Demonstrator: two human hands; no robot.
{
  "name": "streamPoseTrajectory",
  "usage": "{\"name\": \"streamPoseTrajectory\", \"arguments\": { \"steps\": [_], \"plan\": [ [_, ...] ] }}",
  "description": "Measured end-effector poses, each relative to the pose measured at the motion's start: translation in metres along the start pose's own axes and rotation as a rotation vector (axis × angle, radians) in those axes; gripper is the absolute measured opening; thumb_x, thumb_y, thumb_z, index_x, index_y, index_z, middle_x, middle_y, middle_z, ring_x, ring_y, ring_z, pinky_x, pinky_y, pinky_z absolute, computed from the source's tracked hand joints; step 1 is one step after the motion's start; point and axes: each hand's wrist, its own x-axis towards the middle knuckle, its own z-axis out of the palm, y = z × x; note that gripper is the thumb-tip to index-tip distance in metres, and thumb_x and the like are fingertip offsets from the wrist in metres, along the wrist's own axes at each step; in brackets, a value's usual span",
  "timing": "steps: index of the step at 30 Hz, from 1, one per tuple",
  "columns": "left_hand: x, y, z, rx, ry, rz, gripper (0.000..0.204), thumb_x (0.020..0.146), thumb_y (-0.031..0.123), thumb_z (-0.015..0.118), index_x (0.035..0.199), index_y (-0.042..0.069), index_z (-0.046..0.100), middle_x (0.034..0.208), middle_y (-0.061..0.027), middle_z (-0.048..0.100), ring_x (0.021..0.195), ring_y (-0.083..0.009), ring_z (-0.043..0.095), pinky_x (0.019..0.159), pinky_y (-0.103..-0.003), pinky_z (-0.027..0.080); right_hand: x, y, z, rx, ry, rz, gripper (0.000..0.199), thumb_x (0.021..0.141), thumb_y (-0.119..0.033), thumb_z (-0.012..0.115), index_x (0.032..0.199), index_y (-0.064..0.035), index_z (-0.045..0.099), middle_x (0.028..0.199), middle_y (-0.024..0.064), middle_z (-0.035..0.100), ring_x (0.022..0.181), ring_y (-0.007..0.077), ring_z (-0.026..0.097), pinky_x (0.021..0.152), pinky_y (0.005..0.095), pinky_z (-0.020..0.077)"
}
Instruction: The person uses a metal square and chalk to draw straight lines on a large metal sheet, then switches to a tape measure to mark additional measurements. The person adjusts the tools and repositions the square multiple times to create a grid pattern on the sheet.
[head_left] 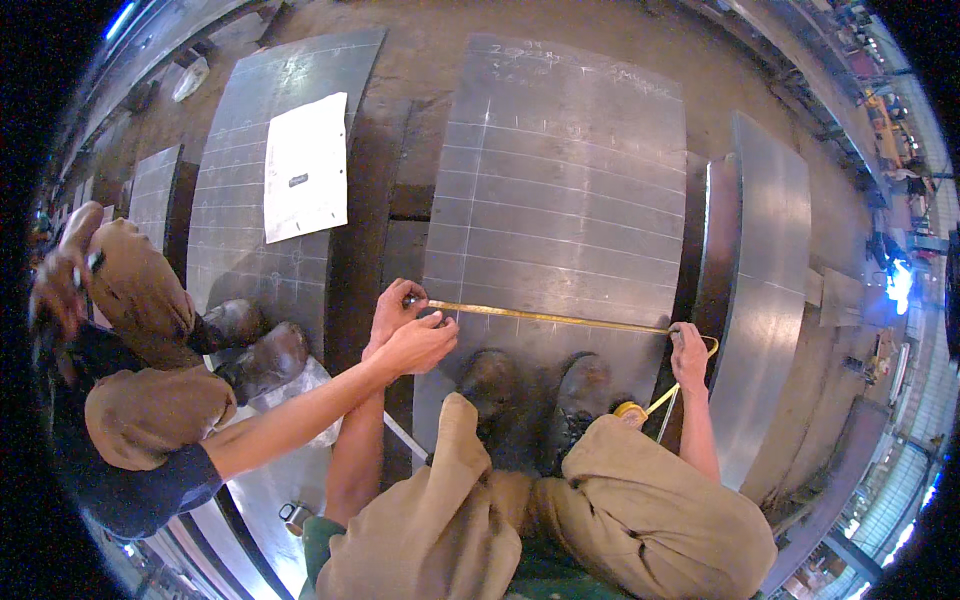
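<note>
A yellow tape measure blade [540,316] stretches across a grey metal plate [570,240] marked with white lines. At the plate's left edge my left hand [392,312] is closed on the blade's end. My right hand [689,355] pinches the blade at the right edge. Beyond it the blade loops back down to the round yellow case [630,414], by my right knee. A co-worker's hand [424,345] reaches in from the left, beside my left hand and just under the tape's end. My boots [584,395] rest on the plate's near part.
Left of me a co-worker sits, with boots [270,362] by another lined plate [235,170] bearing a white paper sheet [310,170]. A further metal plate [768,290] lies at the right. A metal cup [295,516] stands lower left. Bright welding light [900,285] shows far right.
</note>
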Motion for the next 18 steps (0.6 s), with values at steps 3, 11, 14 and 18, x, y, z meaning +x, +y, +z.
{"name": "streamPoseTrajectory", "arguments": {
  "steps": [3,11,14,18],
  "plan": [
    [0.002,-0.038,0.002,-0.381,-0.011,-0.181,0.022,0.094,0.024,0.058,0.088,0.003,0.061,0.083,-0.0117,0.066,0.080,-0.0268,0.065,0.077,-0.040,0.054,0.002,-0.004,0.004,0.038,-0.014,0.016,0.013,0.092,-0.003,0.057,0.104,-0.0069,0.062,0.099,0.0134,0.061,0.090,0.0364,0.062,0.076,0.0411,0.0502],
    [0.008,-0.025,0.008,-0.938,-0.172,-0.469,0.034,0.093,0.030,0.054,0.102,-0.002,0.060,0.103,-0.0241,0.067,0.099,-0.0345,0.065,0.094,-0.046,0.050,0.000,-0.005,0.005,-0.011,-0.018,0.054,0.008,0.091,-0.001,0.060,0.099,-0.0013,0.062,0.096,0.0141,0.058,0.090,0.0341,0.061,0.078,0.0385,0.0484],
    [0.009,-0.029,0.007,-1.312,-0.300,-0.667,0.047,0.091,0.034,0.055,0.114,-0.006,0.056,0.119,-0.0297,0.060,0.113,-0.0388,0.059,0.104,-0.049,0.044,0.001,-0.002,0.003,0.015,-0.007,-0.003,0.014,0.090,-0.004,0.061,0.104,-0.0042,0.063,0.102,0.0130,0.058,0.093,0.0357,0.061,0.077,0.0423,0.0508],
    [0.006,-0.064,-0.006,-1.164,-0.291,-0.579,0.056,0.090,0.038,0.054,0.122,-0.008,0.052,0.133,-0.0318,0.053,0.124,-0.0412,0.052,0.111,-0.050,0.038,0.006,-0.007,0.013,0.092,0.036,-0.003,0.006,0.091,-0.002,0.060,0.097,-0.0013,0.061,0.096,0.0152,0.056,0.089,0.0351,0.059,0.077,0.0400,0.0477]
  ]
}}
